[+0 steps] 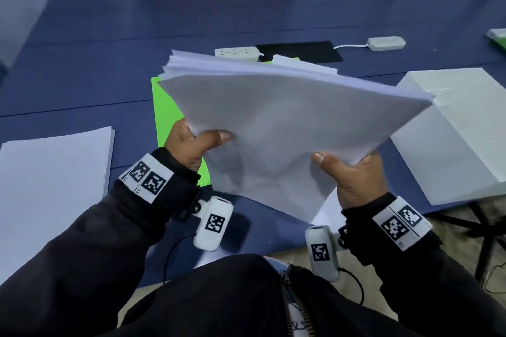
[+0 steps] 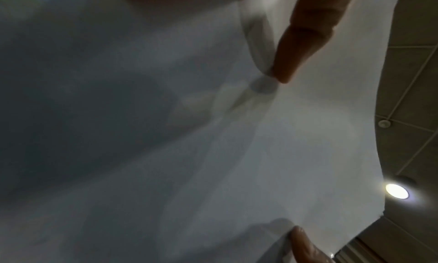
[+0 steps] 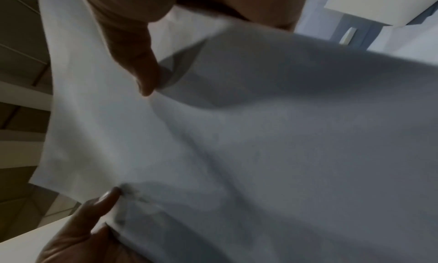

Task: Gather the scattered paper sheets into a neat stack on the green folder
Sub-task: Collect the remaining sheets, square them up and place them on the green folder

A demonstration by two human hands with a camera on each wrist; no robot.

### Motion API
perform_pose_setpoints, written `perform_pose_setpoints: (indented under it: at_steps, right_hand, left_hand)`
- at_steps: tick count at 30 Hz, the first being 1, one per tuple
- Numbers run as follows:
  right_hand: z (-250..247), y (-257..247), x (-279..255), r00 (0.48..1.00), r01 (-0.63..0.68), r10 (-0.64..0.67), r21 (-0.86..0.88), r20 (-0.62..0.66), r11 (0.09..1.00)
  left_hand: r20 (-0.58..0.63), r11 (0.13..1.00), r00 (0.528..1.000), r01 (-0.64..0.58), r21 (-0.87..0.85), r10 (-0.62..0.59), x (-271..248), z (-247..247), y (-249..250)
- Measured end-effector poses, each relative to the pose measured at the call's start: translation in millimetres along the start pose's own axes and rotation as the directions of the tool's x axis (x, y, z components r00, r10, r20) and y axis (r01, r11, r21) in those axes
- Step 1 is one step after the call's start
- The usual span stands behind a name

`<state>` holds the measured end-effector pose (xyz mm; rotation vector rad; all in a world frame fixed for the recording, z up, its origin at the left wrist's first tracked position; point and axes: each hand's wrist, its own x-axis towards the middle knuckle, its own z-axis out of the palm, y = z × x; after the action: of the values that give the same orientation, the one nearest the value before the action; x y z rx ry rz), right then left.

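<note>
A: Sheets [image 1: 287, 123] first. One thick bundle, held up off the desk [image 1: 109, 22], tilted, near corner lowest. Far edges fanned, not squared. Sheet count unreadable.

B: Who has it?

A: Both hands. Left hand [image 1: 191, 148] grips the near-left edge, thumb flat on top, fingers curled below. Right hand [image 1: 353, 175] grips the near-right edge the same way, thumb on top. The wrist views confirm: a thumb pressed on the paper [image 2: 213, 154] in the left one, and again on the paper [image 3: 260, 154] in the right one, with the other hand's thumb at the far edge in each.

B: Folder?

A: One green folder [image 1: 167, 109], flat on the desk, directly under the bundle. Only its left strip shows, plus a sliver at the far side. Some white sheets show past the bundle's far edge; whether they lie on the folder, cannot tell.

B: Other paper?

A: One stack [image 1: 54, 172] at the left, lying flat, well apart from the folder. One white box [image 1: 460, 128] at the right, its corner overhanging the desk edge. A paper corner shows beneath the bundle by the right wrist.

B: Remaining items?

A: One power strip [image 1: 236, 51] beyond the bundle, beside a black cable hatch [image 1: 301, 50]. One white adapter [image 1: 386, 43] with cord farther right. A green and white item [image 1: 497, 38] cut by the right edge. The bundle hides most of the folder.
</note>
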<state>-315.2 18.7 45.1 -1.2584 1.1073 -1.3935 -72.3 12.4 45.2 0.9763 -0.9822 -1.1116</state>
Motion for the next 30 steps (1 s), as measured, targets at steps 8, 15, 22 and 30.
perform_pose_setpoints:
  at_steps: [8,15,22,30]
  right_hand:
    - [-3,18,0,0.994,-0.108,0.106,-0.049,-0.036,0.993]
    - [-3,42,-13,0.961,-0.278,0.275,-0.132,-0.042,0.951]
    - [-13,59,-12,0.917,-0.385,0.359,-0.144,-0.175,0.912]
    - [-49,58,4,0.902,-0.388,0.308,-0.259,-0.303,0.885]
  left_hand:
    - [-0.129,0.978,0.976,0.188,0.087,-0.176,2,4,-23]
    - [-0.236,0.941,0.935,0.303,0.15,-0.263,-2,17,-29]
    - [-0.216,0.913,0.932,0.338,0.228,-0.291,3,21,-53]
    - [0.031,0.833,0.906,0.373,0.409,-0.421,41,49,-74]
